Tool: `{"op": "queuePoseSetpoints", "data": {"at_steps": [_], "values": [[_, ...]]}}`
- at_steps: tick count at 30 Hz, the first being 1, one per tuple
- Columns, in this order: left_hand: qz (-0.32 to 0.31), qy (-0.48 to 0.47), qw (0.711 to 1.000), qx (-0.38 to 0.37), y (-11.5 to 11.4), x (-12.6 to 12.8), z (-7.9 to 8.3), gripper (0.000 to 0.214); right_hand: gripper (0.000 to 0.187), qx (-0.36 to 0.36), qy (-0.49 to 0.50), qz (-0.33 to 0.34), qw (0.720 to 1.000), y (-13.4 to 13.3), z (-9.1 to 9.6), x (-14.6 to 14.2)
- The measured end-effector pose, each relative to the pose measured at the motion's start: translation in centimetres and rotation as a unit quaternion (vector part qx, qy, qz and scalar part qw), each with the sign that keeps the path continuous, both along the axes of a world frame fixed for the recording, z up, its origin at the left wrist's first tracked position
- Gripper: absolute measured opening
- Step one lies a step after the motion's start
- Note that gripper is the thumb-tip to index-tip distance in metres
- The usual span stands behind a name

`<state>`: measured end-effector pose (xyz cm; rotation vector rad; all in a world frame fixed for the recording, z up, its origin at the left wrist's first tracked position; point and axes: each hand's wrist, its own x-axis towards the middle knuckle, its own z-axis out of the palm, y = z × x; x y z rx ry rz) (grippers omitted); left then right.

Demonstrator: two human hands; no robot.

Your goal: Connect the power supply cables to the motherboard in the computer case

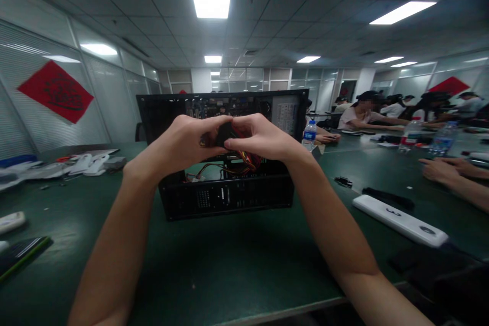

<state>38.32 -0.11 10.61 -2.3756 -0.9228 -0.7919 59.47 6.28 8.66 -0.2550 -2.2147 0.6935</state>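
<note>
An open black computer case stands on the dark green table in front of me, its inside facing me. My left hand and my right hand meet above the case, fingers curled round a small black connector. A bundle of red, yellow and black wires runs from the connector down into the case. A circuit board and a grey power supply show at the back of the case.
A white power strip and a black strip lie to the right. White parts and tools sit at the far left. Water bottles stand behind. Another person's hand rests at the right; several people sit at the far table.
</note>
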Motion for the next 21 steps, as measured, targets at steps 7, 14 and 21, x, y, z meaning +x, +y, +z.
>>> {"op": "queuePoseSetpoints", "data": {"at_steps": [7, 14, 21], "values": [[-0.006, -0.017, 1.0, -0.016, 0.0, 0.0, 0.0, 0.05, 0.014, 0.038, -0.026, -0.041, 0.998, -0.5, 0.4, 0.4], [-0.009, -0.04, 0.999, -0.03, 0.1, -0.1, -0.1, 0.054, 0.012, 0.031, -0.017, -0.022, 0.999, -0.4, 0.4, 0.4], [-0.036, -0.067, 0.996, -0.045, 1.0, -0.4, -0.3, 0.06, 0.008, 0.016, 0.0, -0.034, 0.999, -0.6, 0.6, 0.4]]}}
